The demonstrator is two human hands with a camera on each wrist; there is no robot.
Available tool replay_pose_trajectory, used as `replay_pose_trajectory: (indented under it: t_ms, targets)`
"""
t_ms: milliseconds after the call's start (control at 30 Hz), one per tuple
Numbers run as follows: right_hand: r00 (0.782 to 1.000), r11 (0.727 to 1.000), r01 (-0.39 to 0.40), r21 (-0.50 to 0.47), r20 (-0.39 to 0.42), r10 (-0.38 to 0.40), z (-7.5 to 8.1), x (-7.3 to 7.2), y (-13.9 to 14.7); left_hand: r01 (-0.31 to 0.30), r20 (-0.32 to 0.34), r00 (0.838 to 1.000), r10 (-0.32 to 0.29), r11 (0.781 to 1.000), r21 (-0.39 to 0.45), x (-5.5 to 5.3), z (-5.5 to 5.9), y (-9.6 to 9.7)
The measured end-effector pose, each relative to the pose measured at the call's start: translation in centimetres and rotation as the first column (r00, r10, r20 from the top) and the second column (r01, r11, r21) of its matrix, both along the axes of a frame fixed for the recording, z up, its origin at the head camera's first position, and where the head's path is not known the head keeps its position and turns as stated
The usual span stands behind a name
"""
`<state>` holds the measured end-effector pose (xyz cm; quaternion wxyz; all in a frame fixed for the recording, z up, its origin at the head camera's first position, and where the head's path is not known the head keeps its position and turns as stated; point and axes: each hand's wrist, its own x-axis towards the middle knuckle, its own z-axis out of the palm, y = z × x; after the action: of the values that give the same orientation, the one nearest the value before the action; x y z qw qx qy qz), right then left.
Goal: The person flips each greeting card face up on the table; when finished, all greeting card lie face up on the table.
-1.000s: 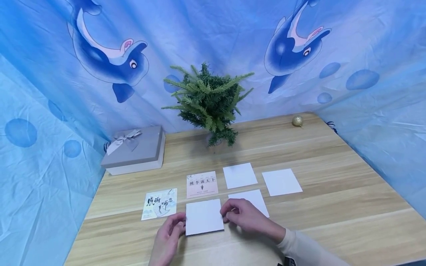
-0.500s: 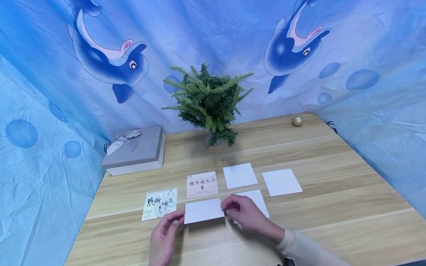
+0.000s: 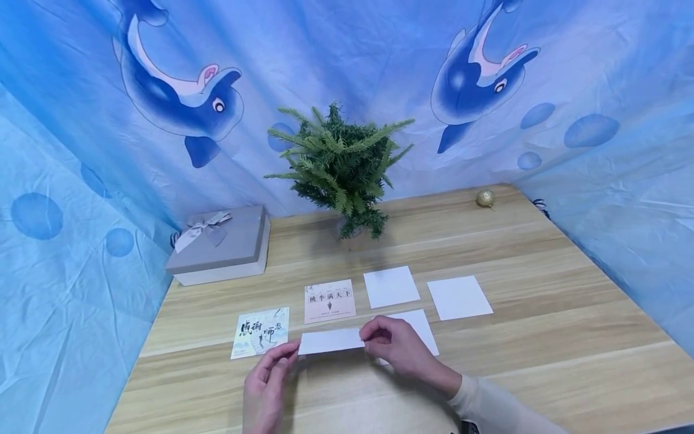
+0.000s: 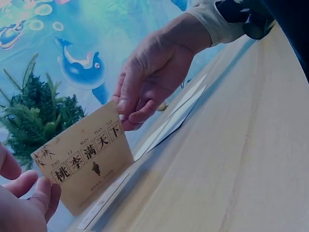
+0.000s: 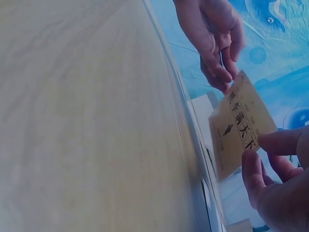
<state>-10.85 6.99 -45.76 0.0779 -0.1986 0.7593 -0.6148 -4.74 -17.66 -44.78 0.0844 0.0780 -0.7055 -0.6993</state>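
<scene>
Behind the wood-grain table (image 3: 542,367), dolphin-print curtain (image 3: 336,54).

Tilted white card (image 3: 331,342) between both hands (image 3: 401,349), two printed cards (image 3: 329,310) nearby, small green tree (image 3: 344,163) farther back.

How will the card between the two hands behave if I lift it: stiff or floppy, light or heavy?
The card is probably fairly stiff: it looks nearly flat, pinched at opposite sides by the left hand and right hand. It's likely light, being so thin. It might swivel, since only fingertips grip it.
</scene>
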Motion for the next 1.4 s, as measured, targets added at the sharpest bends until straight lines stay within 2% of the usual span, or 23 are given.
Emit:
replay_pose_trajectory:
  t_ms: [267,533,633,767,1033,1167,1400]
  targets:
    - [0.998,0.998,0.058,0.027,-0.037,-0.057,0.13,-0.12,-0.20,0.041,-0.034,0.999,-0.040,0.999,0.035,-0.18,0.03,-0.17]
    - [0.995,0.994,0.096,0.044,-0.030,-0.094,0.22,-0.26,-0.36,0.016,-0.080,0.997,-0.020,0.999,-0.047,-0.29,-0.01,-0.22]
    - [0.995,0.994,0.103,0.024,-0.015,-0.102,0.23,-0.24,-0.44,0.019,-0.063,0.998,-0.025,0.995,-0.098,-0.19,0.03,-0.18]
    - [0.992,0.993,0.122,-0.004,0.029,-0.122,0.34,-0.21,-0.58,0.053,-0.023,0.998,-0.057,0.991,-0.125,-0.04,0.04,-0.19]
    - [0.986,0.988,0.156,-0.016,0.061,-0.155,0.36,-0.15,-0.62,0.115,0.023,0.993,-0.114,0.990,-0.086,0.05,-0.44,-0.23]
    - [0.985,0.987,0.161,-0.010,0.062,-0.160,0.44,-0.10,-0.69,0.118,0.010,0.993,-0.118,0.991,-0.064,0.03,-0.75,-0.20]
    - [0.986,0.989,0.147,0.002,0.073,-0.147,0.34,-0.01,-0.80,0.122,0.047,0.992,-0.119,0.991,-0.063,0.14,-0.87,-0.17]
